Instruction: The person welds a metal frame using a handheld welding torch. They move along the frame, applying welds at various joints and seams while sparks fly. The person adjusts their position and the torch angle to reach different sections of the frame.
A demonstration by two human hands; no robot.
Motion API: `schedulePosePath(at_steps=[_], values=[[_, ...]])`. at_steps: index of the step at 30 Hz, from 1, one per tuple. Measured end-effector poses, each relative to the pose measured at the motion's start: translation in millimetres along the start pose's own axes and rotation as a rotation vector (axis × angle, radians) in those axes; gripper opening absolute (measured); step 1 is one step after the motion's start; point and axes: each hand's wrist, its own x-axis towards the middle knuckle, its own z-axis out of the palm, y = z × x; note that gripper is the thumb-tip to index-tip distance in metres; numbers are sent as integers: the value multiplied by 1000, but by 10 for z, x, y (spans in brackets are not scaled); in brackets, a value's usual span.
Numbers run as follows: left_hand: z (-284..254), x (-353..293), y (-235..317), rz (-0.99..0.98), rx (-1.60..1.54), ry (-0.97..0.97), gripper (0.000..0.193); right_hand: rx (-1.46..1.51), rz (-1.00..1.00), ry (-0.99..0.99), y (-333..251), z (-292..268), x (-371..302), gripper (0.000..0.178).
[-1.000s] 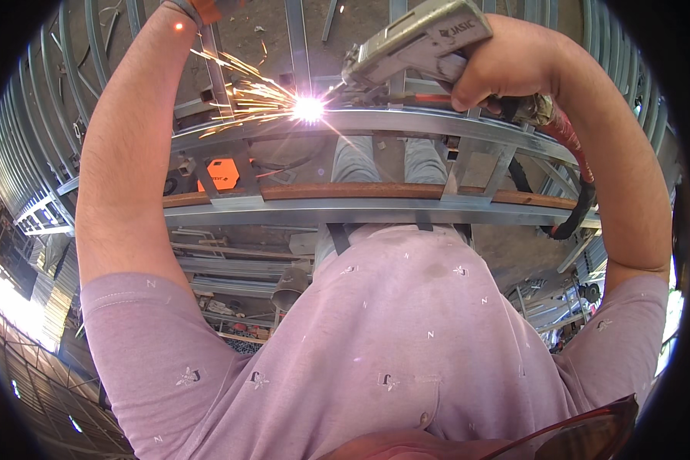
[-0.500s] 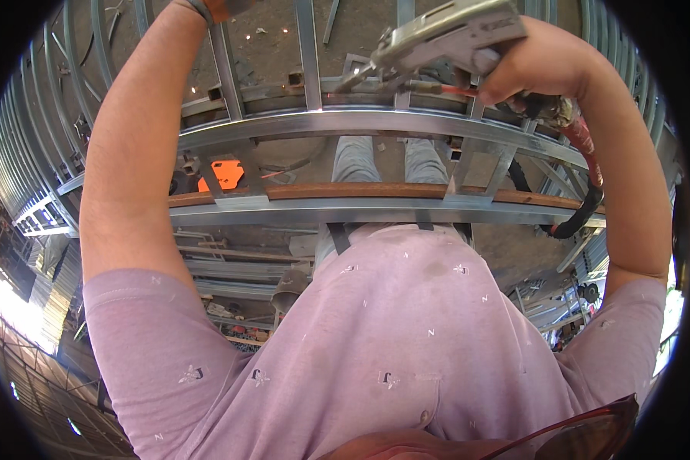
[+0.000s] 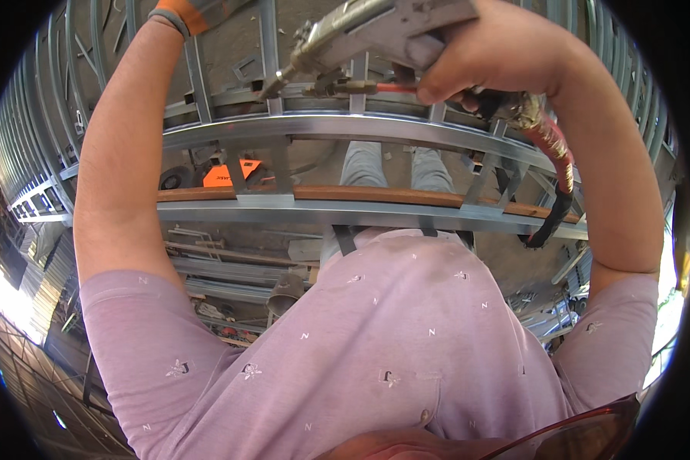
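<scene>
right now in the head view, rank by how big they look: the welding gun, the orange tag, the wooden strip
1. wooden strip, longest, spanning the frame
2. welding gun, in the right hand; nearness to the camera may enlarge it
3. orange tag, clearly smallest

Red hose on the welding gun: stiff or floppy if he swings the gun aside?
Probably floppy but springy: the red hose droops in a curve from the welding gun in the right hand. It likely drags on the gun, as it hangs below the metal frame. It may snag there.
</scene>
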Motion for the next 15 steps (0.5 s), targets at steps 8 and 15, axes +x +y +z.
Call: schedulePosePath(at_steps=[8, 15], values=[[137, -102, -52, -14, -58, 80, 68, 121, 61, -10, 196, 237, 584, 42], [153, -96, -38, 10, -92, 134, 64, 96, 121, 2, 219, 206, 603, 42]])
